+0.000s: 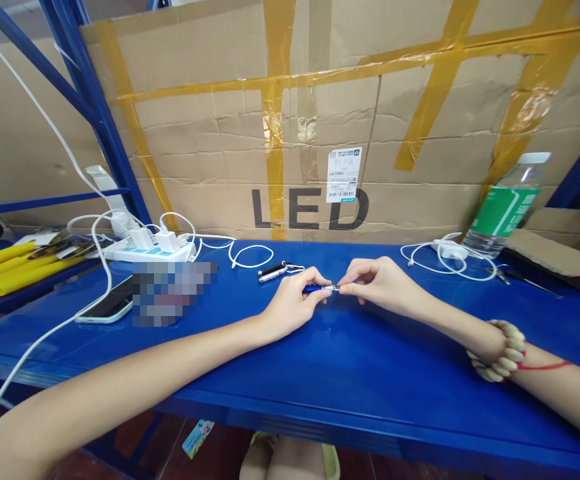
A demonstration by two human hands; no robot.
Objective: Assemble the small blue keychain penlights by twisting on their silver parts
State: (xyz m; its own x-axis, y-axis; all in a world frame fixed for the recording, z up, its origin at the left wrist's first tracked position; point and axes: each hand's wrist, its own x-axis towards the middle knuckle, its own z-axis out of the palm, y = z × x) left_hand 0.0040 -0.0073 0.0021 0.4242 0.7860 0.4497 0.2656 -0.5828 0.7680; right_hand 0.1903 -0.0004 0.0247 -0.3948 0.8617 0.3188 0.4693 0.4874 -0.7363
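My left hand [293,303] and my right hand [377,283] meet over the middle of a blue metal shelf [350,373]. Between them they hold a small blue pen-like stick with a silver tip [323,288]. The left fingers grip its blue body, and the right fingertips pinch the silver end. A bead bracelet and a red string circle my right wrist. Just beyond the hands lie two small dark pen-shaped pieces [273,271] with a wire ring.
A white power strip [145,250] with chargers and white cables sits at the back left, with a phone [107,307] beside it. Behind the shelf stands a taped cardboard box [320,120] marked LED. A coiled white cable [445,257], water bottle [507,207] and small carton [555,250] occupy the right.
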